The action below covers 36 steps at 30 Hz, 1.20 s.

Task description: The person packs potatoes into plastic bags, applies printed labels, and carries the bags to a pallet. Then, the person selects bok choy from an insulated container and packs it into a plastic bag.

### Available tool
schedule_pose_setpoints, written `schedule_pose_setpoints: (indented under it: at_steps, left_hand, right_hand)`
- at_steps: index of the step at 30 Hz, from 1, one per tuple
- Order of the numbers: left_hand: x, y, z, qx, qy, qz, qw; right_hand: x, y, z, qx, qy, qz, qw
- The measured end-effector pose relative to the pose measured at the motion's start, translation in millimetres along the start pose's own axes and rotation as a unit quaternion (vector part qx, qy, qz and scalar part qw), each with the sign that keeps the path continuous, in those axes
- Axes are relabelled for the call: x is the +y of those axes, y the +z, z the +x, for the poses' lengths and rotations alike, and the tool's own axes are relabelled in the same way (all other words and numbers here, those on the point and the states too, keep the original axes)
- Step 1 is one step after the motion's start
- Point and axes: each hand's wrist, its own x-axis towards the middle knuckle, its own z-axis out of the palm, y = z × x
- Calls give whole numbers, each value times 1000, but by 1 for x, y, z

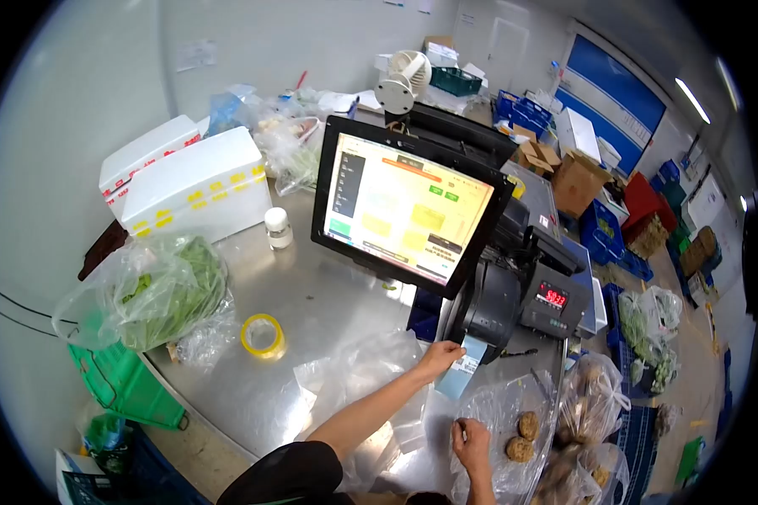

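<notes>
My left hand (pixel 440 360) pinches the edge of a pale blue printed label (pixel 463 367) at the mouth of a black label printer (pixel 490 307). Whether the label is still joined to the printer I cannot tell. Lower down, my right hand (pixel 472 443) is closed at the left edge of a clear plastic bag (pixel 499 411), its fingers curled and partly hidden. Two brown, rough, roundish lumps of produce (pixel 522 438) lie on or in that bag. Crumpled clear plastic bags (pixel 358 374) spread under my left forearm.
A touchscreen monitor (pixel 404 210) stands ahead, beside a red digit display (pixel 552 295). Yellow tape (pixel 263 337), a white-capped bottle (pixel 278 227), bagged greens (pixel 173 290) and foam boxes (pixel 198 185) occupy the left. Bagged brown produce (pixel 592 396) sits right of the steel table (pixel 299 290).
</notes>
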Motion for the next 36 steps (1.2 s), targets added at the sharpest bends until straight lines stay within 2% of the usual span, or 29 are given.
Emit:
schedule_pose_setpoints:
  at_steps: [2,3,5,7,10,11,12,13,14,15,17,18,27,30,31,32,36]
  left_hand:
    - [7,17,0,15,-44,-22,999]
    - [-5,-29,-24,24,-64,17,998]
    - [10,-10,-17,0,-58,-11,998]
    - [5,-4,-11,-14,-36,-47,998]
    - [-9,0,-13,-16,-34,-1,999]
    - [9,-1,-21,-26,-63,30,997]
    - [10,6,-23,-12,-45,6,999]
    - [12,2,-16,-27,-53,47,997]
    - [7,6,-3,-12,-18,38,999]
    - [-16,0,7,-28,-40,12,999]
    - [17,10,-7,-53,-94,-83,991]
    - [10,8,-5,-55,-97,-91,990]
    - [3,11,0,-26,-54,-91,994]
    - [-2,9,0,5,-36,-46,998]
    - [-7,5,0,17,-26,11,999]
    - [-7,5,-1,20,-30,35,999]
    - [16,18,-15,18,-51,-24,998]
  right_hand:
    - [-1,-18,-3,23,-19,-36,999]
    - [-28,18,-8,15,-8,36,999]
    - [-25,-3,10,77,-21,48,996]
    - [-22,-14,17,77,1,49,996]
    - [-10,-20,9,46,12,39,998]
    - [-8,-18,8,31,18,36,999]
    - [-5,-18,4,31,15,33,999]
    - [-2,-17,7,35,12,30,999]
    - [2,-19,11,63,-3,30,998]
    - [0,-21,2,76,-12,37,996]
    - [-1,-17,2,76,-7,28,997]
    - [-2,-14,-2,85,-1,24,996]
    - [6,-15,-1,92,7,29,995]
    - [8,-25,2,106,1,41,994]
    - [11,-27,4,85,5,31,996]
    - [15,-25,6,107,-9,35,994]
    - [28,-30,33,151,-41,50,986]
